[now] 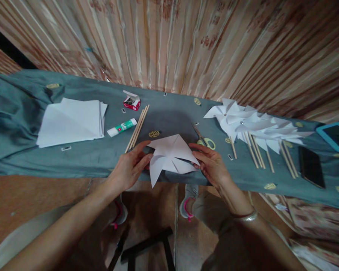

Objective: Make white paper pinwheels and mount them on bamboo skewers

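Holding slit white paper (171, 152), fingers (143, 162) flank its pointed flaps (154, 170).

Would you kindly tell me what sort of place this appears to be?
Probably a home craft corner, though I cannot be sure: a cloth-covered table stands by a patterned curtain, with a pile of paper pinwheels on it.

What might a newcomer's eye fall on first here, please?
Probably the cut white paper sheet held between the left hand and the right hand, near the front edge of the grey-green cloth. Next, the overlapping white paper pinwheels with pale wooden sticks to the right, then the patterned peach curtain behind.
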Available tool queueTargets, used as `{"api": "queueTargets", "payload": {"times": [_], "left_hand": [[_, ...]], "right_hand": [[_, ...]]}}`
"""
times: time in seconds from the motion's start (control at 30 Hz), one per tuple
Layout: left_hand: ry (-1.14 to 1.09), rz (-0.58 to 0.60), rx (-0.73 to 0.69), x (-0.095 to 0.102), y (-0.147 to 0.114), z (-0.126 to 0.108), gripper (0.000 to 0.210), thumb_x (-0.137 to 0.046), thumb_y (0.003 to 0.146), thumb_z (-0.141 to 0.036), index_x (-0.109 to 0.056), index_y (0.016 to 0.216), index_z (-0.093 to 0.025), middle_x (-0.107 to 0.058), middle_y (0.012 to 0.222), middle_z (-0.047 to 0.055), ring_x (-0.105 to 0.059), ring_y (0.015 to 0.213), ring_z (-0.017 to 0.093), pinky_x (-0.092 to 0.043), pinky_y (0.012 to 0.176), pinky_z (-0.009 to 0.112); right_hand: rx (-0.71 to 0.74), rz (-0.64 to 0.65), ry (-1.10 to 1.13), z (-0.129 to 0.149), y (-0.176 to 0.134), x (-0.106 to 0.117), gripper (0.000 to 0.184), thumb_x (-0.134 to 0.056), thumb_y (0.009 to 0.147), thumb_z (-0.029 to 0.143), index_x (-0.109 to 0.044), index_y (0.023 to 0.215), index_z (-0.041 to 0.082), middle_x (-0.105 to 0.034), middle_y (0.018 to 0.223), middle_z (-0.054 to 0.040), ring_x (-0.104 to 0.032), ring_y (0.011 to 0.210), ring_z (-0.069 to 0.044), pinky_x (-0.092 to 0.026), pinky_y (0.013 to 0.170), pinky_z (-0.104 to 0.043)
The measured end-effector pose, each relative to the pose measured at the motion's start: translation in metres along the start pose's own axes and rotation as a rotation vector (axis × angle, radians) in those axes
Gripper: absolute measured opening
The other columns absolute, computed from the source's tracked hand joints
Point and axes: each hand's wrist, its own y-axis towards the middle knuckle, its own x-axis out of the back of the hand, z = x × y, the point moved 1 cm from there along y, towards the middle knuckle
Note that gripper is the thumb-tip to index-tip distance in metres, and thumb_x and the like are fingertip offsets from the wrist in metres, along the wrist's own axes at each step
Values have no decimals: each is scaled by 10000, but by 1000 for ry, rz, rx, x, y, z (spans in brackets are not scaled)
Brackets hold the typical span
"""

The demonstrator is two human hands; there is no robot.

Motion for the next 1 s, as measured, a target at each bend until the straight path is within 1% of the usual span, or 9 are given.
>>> {"api": "queueTargets", "payload": {"times": [0.1,0.17,0.27,0.37,0.43,0.53,0.67,0.8,1.0], "left_hand": [[-153,-74,-11,0,5,1,593,-485,893,-510,-438,1373,-164,-700,860,52,-668,748,200,-551,670,325],[-242,-138,-23,2,10,4,609,-486,896,-515,-412,1387,-161,-708,1018,98,-674,889,229,-554,764,362],[-285,-187,-64,5,15,10,647,-537,876,-491,-379,1400,-147,-657,1195,148,-636,1049,252,-520,890,406],[-260,-162,-90,7,16,16,670,-564,861,-469,-355,1416,-156,-603,1277,161,-622,1081,255,-520,896,416],[-177,-144,-101,9,14,16,634,-539,879,-461,-370,1412,-161,-579,1305,159,-604,1116,264,-522,896,421],[98,-180,-195,12,9,9,506,-501,910,-411,-463,1353,-170,-557,1321,136,-546,1182,275,-479,964,458],[457,-174,-457,12,1,-3,283,-502,917,-296,-635,1153,-214,-597,1200,97,-501,1165,276,-419,992,486],[589,-74,-566,2,-5,-2,256,-493,912,-216,-660,1106,-212,-612,1138,105,-498,1122,286,-410,929,481],[648,-20,-579,-8,-8,10,290,-501,902,-202,-634,1159,-213,-617,1166,108,-465,1140,300,-381,909,480]], "right_hand": [[38,-45,20,-8,0,-5,304,-795,597,304,-740,884,219,-703,715,23,-592,548,-91,-496,491,-202],[85,-15,-63,-18,-1,-9,260,-748,651,319,-739,886,210,-710,732,7,-612,588,-106,-522,549,-227],[230,96,-337,-31,-6,-12,264,-634,747,295,-729,975,201,-728,794,-24,-644,660,-138,-535,606,-265],[441,157,-716,-34,-14,-14,310,-557,812,222,-699,1087,210,-735,885,-48,-665,742,-165,-543,700,-314],[588,169,-938,-32,-17,-14,306,-544,841,196,-692,1109,200,-732,892,-66,-664,771,-184,-543,749,-344],[751,207,-1130,-24,-18,-15,272,-533,874,182,-702,1087,194,-739,901,-84,-661,828,-212,-543,784,-372],[810,292,-1201,-15,-14,-15,234,-567,883,200,-717,1061,226,-749,960,-68,-656,853,-208,-540,800,-380],[826,305,-1317,-11,-11,-15,231,-596,870,205,-722,1059,247,-716,1044,-77,-623,932,-239,-527,840,-431],[892,290,-1382,-7,-12,-16,306,-638,836,204,-678,1133,266,-431,1460,-99,-443,1275,-337,-437,1003,-567]]}}
